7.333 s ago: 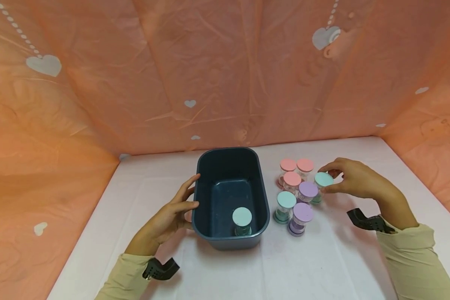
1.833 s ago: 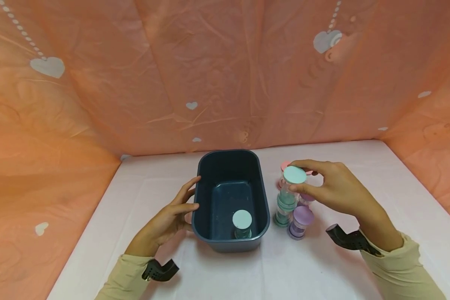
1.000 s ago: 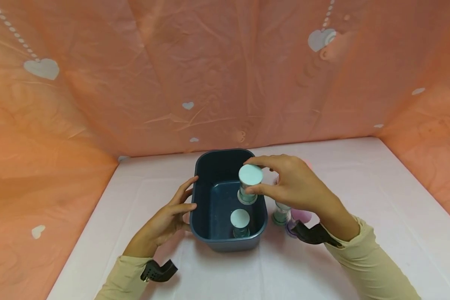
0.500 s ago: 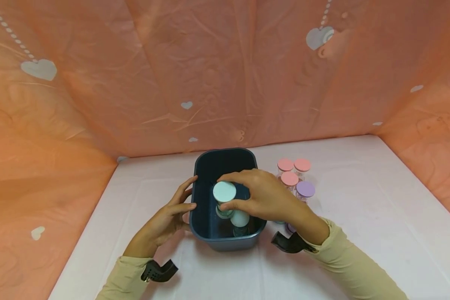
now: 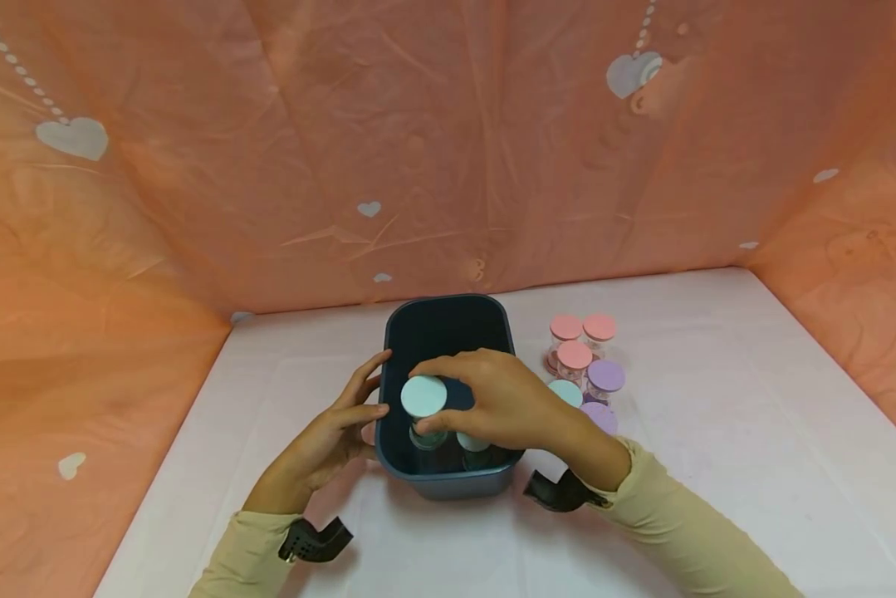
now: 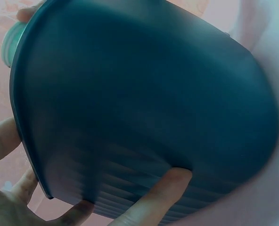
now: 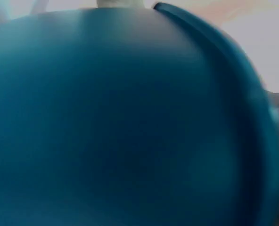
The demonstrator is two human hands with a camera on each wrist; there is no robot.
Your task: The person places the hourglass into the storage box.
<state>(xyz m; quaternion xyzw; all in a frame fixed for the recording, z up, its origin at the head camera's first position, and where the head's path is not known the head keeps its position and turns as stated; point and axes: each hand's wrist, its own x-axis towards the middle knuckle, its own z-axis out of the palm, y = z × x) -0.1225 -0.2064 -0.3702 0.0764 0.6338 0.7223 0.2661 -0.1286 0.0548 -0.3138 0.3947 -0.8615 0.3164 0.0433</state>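
Observation:
My right hand [image 5: 503, 399] pinches a mint-green-capped sand timer [image 5: 423, 397] between thumb and fingers, inside the dark blue bin [image 5: 448, 488] near its left wall. Another mint-capped sand timer [image 5: 473, 443] stands in the bin's near right part, partly covered by that hand. With fingers spread and fairly straight, my left hand [image 5: 339, 440] rests against the bin's left side. In the left wrist view its fingers [image 6: 165, 190] touch the outer wall, and the held timer's green end [image 6: 11, 44] shows past the rim. Blue bin wall [image 7: 130, 117] fills most of the right wrist view.
Right of the bin stand several more sand timers: pink ones [image 5: 574, 355], purple ones [image 5: 605, 376] and a mint one [image 5: 565, 392] partly hidden by the right forearm. A white cloth [image 5: 717, 399] covers the table. Orange sheeting [image 5: 448, 149] hangs behind and at both sides.
My right hand has picked up the mint timer from the right of the group, carried it left over the bin and lowered it inside. The left hand has stayed at the bin.

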